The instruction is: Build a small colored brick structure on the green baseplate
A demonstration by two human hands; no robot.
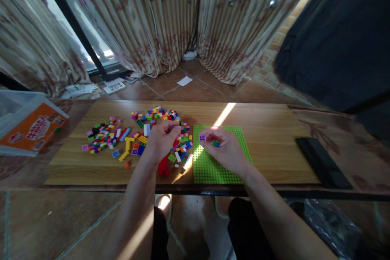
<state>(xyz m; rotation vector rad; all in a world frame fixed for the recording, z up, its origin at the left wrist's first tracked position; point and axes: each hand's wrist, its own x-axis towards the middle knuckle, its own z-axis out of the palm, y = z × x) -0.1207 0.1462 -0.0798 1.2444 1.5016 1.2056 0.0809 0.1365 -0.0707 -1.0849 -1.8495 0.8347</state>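
Note:
My right hand point(227, 150) is over the green baseplate point(219, 174), pinching a purple toy brick point(202, 137) between thumb and fingers. Just under its curled fingers, small blue and green bricks point(216, 143) show; whether they lie on the plate or in the palm I cannot tell. Over the loose coloured bricks point(184, 146), left of the plate, is my left hand point(161, 140). Its thumb and fingers are drawn together, and anything between them is too small to make out. Red pieces point(163, 166) lie close to the left wrist.
A second heap of bricks point(102, 138) lies further left on the wooden tabletop point(271, 146), with yellow pieces point(128, 145) between. At the far left stands a clear plastic box point(21, 101) with an orange label. A black phone-like slab point(323, 162) lies at the right end.

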